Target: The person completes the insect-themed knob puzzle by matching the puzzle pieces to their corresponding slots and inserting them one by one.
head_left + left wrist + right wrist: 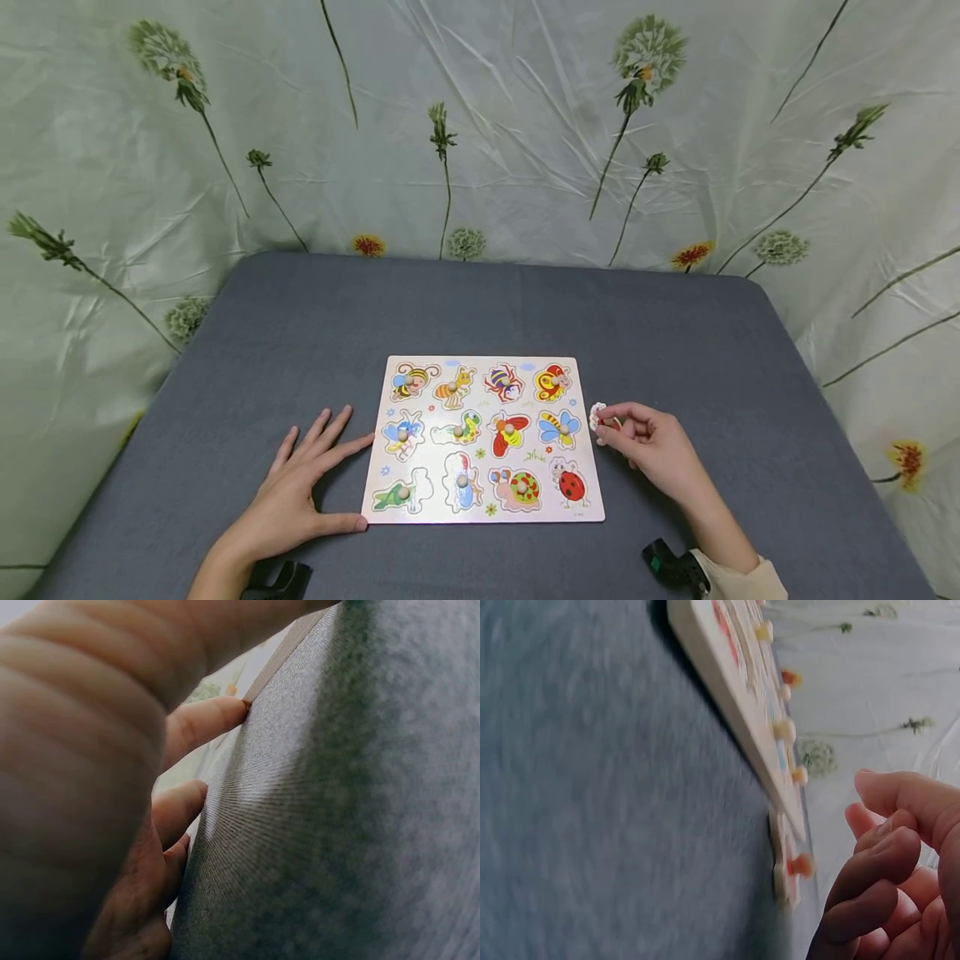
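A wooden knob puzzle board (450, 454) with insect pictures lies flat on the table. My left hand (296, 492) spreads its fingers at the board's left side, thumb and index fingertip touching the edge. In the left wrist view the index fingertip (238, 711) meets the board's side (281, 660). Beside the right edge lies a small red-and-white knobbed puzzle piece (597, 417), partly covered by my right hand (656, 446). The right wrist view shows that piece (784, 859) down on the cloth, its knob apart from my loosely bent fingers (877, 862).
A grey-blue cloth (510, 308) covers the table. Behind it hangs a pale curtain (525, 125) printed with flowers. Several wooden knobs stand up from the board, one being the spider piece's knob (506, 382). The ladybug picture (572, 486) at the lower right shows no knob.
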`<state>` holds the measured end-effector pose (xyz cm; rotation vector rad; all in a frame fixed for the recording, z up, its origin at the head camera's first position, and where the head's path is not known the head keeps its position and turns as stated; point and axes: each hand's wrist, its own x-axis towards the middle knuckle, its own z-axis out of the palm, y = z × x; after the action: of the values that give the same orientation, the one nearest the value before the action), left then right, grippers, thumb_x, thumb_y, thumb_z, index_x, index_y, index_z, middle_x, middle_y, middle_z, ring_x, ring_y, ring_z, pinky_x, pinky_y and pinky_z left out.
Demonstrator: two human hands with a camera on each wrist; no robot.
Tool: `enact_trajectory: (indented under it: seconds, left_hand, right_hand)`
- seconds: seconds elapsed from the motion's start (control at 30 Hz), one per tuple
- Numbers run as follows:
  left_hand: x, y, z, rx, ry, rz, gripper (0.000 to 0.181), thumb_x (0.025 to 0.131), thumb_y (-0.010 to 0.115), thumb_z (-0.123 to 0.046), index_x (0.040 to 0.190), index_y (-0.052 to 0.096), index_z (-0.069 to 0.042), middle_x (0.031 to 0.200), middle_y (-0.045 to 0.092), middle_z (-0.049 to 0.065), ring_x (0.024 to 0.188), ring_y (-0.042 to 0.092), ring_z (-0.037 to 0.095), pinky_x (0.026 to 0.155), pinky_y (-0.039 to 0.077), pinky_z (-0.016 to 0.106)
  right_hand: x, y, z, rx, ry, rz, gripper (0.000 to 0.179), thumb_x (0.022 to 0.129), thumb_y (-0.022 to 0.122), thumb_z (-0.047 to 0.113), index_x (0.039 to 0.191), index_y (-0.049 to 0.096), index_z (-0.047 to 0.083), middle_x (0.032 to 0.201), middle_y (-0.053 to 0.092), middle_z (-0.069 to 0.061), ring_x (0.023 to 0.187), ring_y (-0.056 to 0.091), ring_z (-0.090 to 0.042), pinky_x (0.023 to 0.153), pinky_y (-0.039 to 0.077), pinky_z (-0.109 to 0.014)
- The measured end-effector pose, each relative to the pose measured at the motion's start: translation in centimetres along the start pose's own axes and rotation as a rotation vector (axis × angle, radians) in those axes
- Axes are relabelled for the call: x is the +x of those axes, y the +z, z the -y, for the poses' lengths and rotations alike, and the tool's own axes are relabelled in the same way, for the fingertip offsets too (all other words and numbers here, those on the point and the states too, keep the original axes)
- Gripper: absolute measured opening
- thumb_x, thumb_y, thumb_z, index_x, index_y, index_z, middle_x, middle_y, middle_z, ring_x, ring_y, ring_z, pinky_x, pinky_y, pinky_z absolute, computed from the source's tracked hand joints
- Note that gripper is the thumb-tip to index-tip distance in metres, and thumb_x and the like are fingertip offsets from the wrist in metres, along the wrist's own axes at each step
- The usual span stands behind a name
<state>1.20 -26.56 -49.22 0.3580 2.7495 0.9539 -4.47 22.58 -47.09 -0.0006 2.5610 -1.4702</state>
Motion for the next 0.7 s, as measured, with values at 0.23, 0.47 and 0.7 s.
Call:
enact_trajectory:
  seconds: [0.23, 0.47, 0.7]
  left_hand:
    - [0.0, 0.0, 0.0, 0.002, 0.020, -0.017, 0.102, 0.070, 0.088, -0.073, 0.160, 0.050, -0.042, 0.180, 0.022, 0.010, 0.168, 0.010, 0.046, 0.131, -0.012, 0.064]
    - [0.0, 0.1, 0.2, 0.001, 0.013, -0.001, 0.103, 0.069, 0.087, -0.076, 0.159, 0.049, -0.045, 0.181, 0.021, 0.007, 0.169, 0.008, 0.043, 0.132, -0.012, 0.062]
    - [0.0, 0.0, 0.1, -0.008, 0.010, 0.000, 0.103, 0.068, 0.087, -0.076, 0.159, 0.050, -0.045, 0.181, 0.021, 0.007, 0.168, 0.009, 0.043, 0.132, -0.012, 0.062]
  right_hand:
    - [0.4, -0.7, -0.7, 0.044, 0.080, 0.011, 0.034, 0.097, 0.081, 0.026, 0.124, 0.075, 0.005, 0.055, 0.050, 0.005, 0.044, 0.044, -0.008, 0.046, 0.040, -0.030]
    - [0.6, -1.1, -1.3, 0.073, 0.126, 0.012, 0.037, 0.099, 0.080, 0.024, 0.128, 0.072, 0.002, 0.055, 0.051, 0.005, 0.042, 0.045, -0.007, 0.045, 0.041, -0.028]
    - [0.8, -1.3, -1.4, 0.065, 0.150, 0.017, 0.040, 0.098, 0.080, 0.027, 0.129, 0.072, 0.004, 0.056, 0.052, 0.004, 0.042, 0.046, -0.008, 0.045, 0.041, -0.028]
